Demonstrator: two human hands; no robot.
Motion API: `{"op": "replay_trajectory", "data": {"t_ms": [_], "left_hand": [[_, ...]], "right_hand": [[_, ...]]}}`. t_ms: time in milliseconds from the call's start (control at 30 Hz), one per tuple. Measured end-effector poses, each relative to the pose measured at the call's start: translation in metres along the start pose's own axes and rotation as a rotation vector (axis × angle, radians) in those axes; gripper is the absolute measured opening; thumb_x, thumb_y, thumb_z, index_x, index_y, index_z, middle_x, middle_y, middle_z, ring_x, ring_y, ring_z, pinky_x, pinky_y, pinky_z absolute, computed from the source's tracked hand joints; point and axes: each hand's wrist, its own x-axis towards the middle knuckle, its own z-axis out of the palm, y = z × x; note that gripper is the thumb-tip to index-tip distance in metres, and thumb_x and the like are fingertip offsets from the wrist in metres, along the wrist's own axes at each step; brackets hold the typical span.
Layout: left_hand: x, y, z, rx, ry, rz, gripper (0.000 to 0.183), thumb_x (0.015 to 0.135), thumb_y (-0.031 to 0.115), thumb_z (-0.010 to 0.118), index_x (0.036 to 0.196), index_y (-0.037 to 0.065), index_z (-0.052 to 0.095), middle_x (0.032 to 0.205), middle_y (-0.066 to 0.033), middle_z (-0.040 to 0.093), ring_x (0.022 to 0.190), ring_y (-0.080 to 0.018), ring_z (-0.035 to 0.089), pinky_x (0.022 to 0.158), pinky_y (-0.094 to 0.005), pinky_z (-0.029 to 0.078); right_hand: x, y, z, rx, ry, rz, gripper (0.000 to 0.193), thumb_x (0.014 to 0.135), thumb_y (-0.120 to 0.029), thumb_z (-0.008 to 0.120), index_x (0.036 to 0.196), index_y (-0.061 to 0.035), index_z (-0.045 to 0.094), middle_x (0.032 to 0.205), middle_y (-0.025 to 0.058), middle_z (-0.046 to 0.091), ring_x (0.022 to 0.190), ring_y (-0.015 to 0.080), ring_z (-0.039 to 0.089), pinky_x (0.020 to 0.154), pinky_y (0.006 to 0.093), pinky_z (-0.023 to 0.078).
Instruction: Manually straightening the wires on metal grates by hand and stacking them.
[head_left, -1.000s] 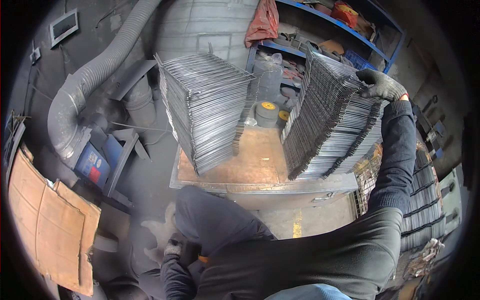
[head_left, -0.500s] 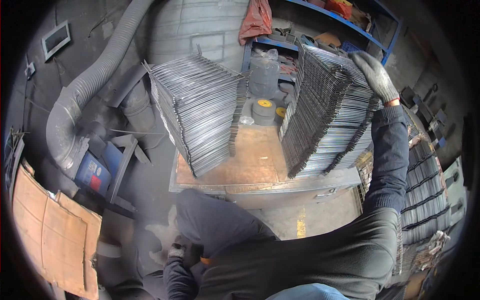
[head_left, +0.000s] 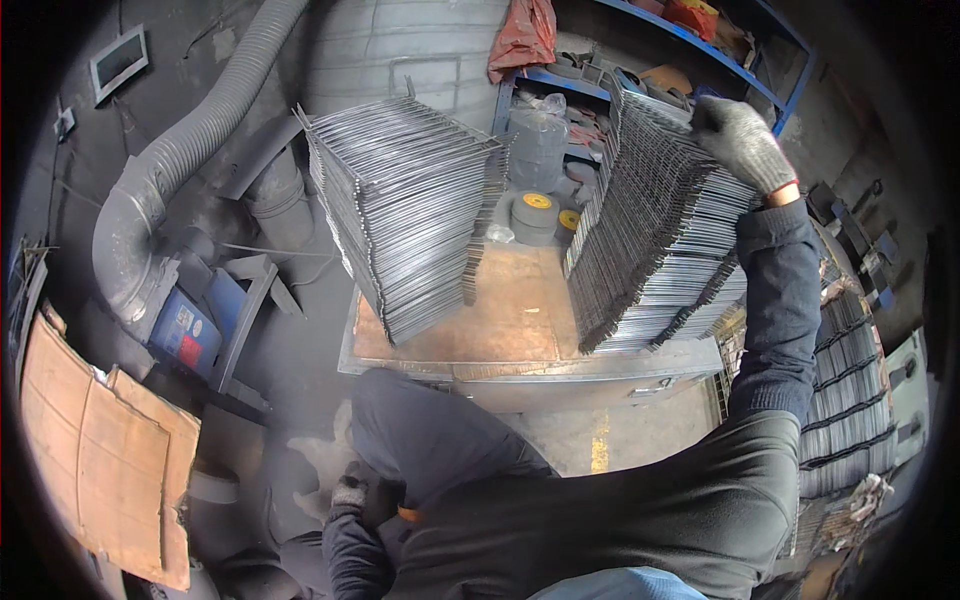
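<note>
Your right hand (head_left: 742, 142) curls atop the wire-rack stack (head_left: 640, 215) at two o'clock, left hand (head_left: 348, 494) at seven; I can't tell either's grip. Likely stiff, heavy together: hold outer edges.

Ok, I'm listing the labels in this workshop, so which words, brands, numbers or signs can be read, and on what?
None can be read clearly.
Blue box at the left: white and red markings, too small and blurred to read.
Yellow-centred discs behind the table: any print is too small to read.
Red-and-yellow bag on the upper shelf: too blurred to read.
Metal wire stack by the right hand: no lettering seen.
</note>
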Motion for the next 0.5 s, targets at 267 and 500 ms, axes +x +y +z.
{"op": "replay_trajectory", "data": {"t_ms": [267,500], "left_hand": [[-0.008,0.024,0.002,-0.084,-0.017,0.006,0.053,0.093,0.04,0.08,0.129,0.003,0.068,0.126,-0.0209,0.076,0.123,-0.0385,0.07,0.105,-0.0453,0.053],[-0.028,0.06,-0.028,-0.002,-0.046,-0.021,0.068,0.094,0.043,0.074,0.154,0.017,0.057,0.133,-0.0178,0.075,0.127,-0.0383,0.069,0.109,-0.0458,0.054]], "right_hand": [[-0.02,0.016,-0.015,0.059,-0.063,0.07,0.032,0.091,-0.025,0.073,0.11,0.0008,0.07,0.102,0.0207,0.074,0.096,0.0364,0.072,0.089,0.0477,0.056],[-0.027,0.006,-0.004,0.184,0.008,0.133,0.028,0.091,-0.022,0.072,0.105,0.0021,0.069,0.091,0.018,0.071,0.085,0.0271,0.068,0.083,0.0416,0.054]]}}
